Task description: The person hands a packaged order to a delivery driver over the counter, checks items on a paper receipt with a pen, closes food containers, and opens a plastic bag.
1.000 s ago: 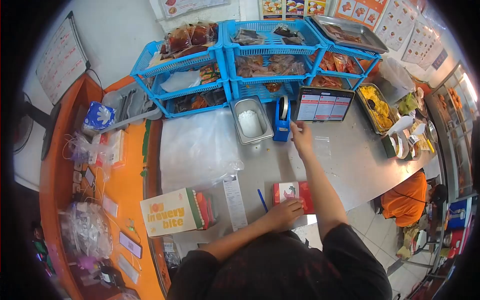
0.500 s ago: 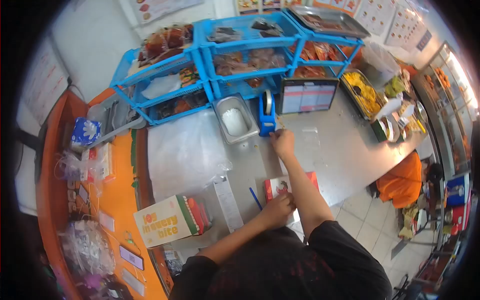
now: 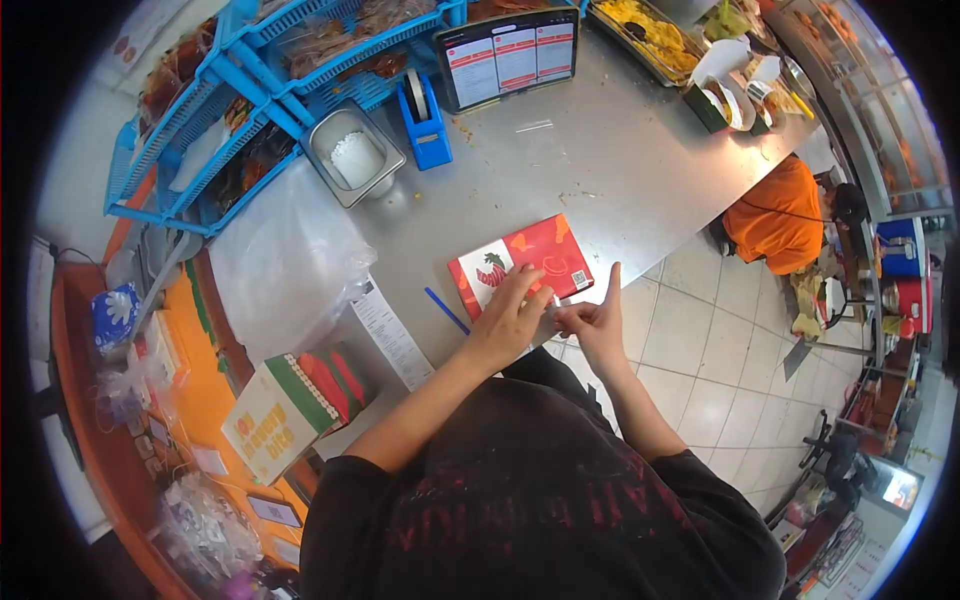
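A red and white printed cardboard box point(image 3: 540, 250) lies closed on the steel counter in front of me. My left hand point(image 3: 508, 322) rests on its near side, fingers spread across the lid. At the box's near right edge is my right hand point(image 3: 597, 325), its index finger stretched out and the thumb pinched against the other fingers. A small whitish bit, which looks like a piece of tape, shows at those fingertips, partly hidden. The blue tape dispenser point(image 3: 427, 130) stands further back, apart from both hands. A blue pen point(image 3: 446, 310) lies left of the box.
A printed receipt point(image 3: 390, 330), plastic bags point(image 3: 290, 255) and another box point(image 3: 290, 410) are to the left. A metal container point(image 3: 350, 155) and tablet point(image 3: 510, 60) stand behind. A tray of yellow food point(image 3: 650, 40) sits back right. A person in orange point(image 3: 775, 215) is beyond the counter.
My right hand has come back from the tape dispenser to the box's near edge. My left hand has opened out over the lid. The view has turned and tilted down.
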Motion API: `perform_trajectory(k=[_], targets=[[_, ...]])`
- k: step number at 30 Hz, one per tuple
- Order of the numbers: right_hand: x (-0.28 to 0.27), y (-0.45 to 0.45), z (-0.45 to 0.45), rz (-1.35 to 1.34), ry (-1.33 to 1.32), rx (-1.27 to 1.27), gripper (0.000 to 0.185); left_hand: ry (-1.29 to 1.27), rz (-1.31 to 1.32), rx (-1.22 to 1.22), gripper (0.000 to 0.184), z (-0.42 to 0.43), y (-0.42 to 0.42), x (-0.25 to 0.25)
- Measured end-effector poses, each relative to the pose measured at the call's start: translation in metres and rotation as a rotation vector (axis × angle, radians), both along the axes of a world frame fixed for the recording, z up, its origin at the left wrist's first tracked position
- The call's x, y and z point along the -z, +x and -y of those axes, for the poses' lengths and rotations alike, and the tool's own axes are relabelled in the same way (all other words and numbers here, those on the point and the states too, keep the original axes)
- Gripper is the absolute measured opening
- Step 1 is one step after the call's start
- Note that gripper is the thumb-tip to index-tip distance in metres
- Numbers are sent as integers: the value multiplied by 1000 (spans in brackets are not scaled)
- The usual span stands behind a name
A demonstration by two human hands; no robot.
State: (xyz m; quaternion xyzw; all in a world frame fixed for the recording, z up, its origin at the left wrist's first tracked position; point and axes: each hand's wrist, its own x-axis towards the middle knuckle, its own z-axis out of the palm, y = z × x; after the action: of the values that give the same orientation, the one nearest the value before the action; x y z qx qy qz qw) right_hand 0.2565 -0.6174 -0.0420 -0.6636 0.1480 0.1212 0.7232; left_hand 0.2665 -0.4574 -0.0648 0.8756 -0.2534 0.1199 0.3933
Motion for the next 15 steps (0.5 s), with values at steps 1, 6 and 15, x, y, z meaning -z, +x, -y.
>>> perform_trajectory(k=[1,6,15], targets=[[4,0,-4,1,7,10,100,39,10,1,18,-1,0,-1],[30,2,-9,78,-72,-19,98,58,10,19,12,0,5,-6],[-42,119,35,117,-812,-270,45,93,36,-115,13,17,10,-2]])
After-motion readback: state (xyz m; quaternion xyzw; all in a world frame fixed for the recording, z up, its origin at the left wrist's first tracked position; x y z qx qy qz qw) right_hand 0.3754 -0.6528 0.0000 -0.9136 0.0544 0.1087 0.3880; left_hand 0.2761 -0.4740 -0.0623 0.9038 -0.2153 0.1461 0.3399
